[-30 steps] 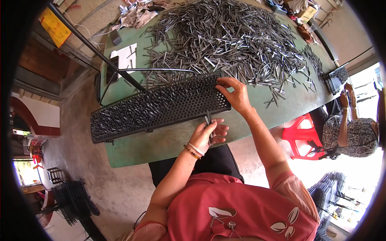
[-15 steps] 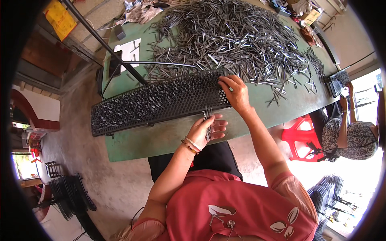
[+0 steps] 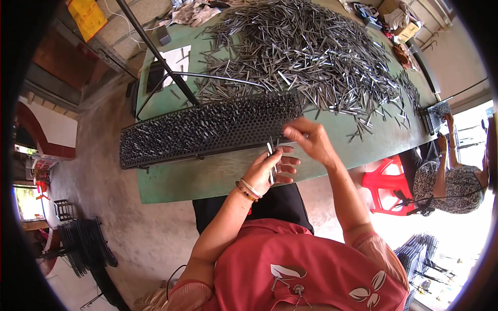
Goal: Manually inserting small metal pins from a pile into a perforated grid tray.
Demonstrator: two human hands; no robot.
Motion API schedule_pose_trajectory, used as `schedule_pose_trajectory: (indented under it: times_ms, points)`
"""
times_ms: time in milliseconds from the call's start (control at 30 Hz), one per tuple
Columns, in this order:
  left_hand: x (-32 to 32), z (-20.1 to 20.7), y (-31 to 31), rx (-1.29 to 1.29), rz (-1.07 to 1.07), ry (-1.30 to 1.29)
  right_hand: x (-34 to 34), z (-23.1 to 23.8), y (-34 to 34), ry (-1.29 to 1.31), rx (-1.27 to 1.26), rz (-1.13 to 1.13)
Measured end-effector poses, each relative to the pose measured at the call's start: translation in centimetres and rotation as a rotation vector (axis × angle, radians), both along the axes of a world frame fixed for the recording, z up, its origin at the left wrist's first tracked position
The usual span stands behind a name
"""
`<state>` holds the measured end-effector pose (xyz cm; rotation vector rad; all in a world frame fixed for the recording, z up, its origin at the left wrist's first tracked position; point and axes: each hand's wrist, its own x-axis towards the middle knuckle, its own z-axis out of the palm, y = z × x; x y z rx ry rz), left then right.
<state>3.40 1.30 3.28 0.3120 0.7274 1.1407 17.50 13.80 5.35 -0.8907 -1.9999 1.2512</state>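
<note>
My left hand (image 3: 261, 167) is closed round a small bunch of thin dark metal strips (image 3: 271, 165), which stand up past the thumb with a few fingers spread behind them. My right hand (image 3: 313, 141) hovers just to the right of the bunch, its fingers bent and blurred, so whether it holds a strip cannot be made out. Behind both hands lies a long black perforated rack (image 3: 249, 137). Upright strips crowd its left and far parts, while bare holes show along its near right part.
A large heap of loose strips (image 3: 306, 57) covers the far side of the green table (image 3: 171, 187). A black metal rod frame (image 3: 174, 78) rises at the rack's left. At right, a co-worker (image 3: 450, 179) handles another rack (image 3: 437, 114) beside a red plastic stool (image 3: 386, 181).
My right hand has come away from the rack's right end, down toward my left hand. The left hand still holds the strips. The table and rack have shifted slightly in view.
</note>
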Motion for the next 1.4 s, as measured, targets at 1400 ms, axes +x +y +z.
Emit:
schedule_pose_trajectory:
  times_ms: [1400]
  points:
    - [-4.3,-4.5,-4.1,-0.012,0.218,-0.183,-10.8,-2.3,0.2,0.006,0.442,-0.048]
